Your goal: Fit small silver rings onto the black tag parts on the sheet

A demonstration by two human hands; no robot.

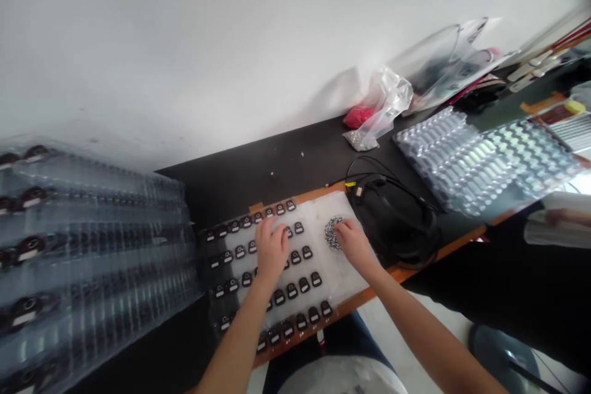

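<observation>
Right fingers [342, 228] at one silvery pile [330, 236]

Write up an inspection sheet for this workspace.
Surface: black tabletop with orange-brown front edge.
Job's things: clear plastic tray with rows of small black parts; pile of tiny silvery-black pieces on white sheet.
Clutter: clear bag near the wall; large stack of clear trays at left.
Hands: left hand over the tray; right hand at the pile, grip unclear.
Cables: thin black cables beside bulky black object.
Surroundings: pale wall; another person's dark clothing at right.
</observation>
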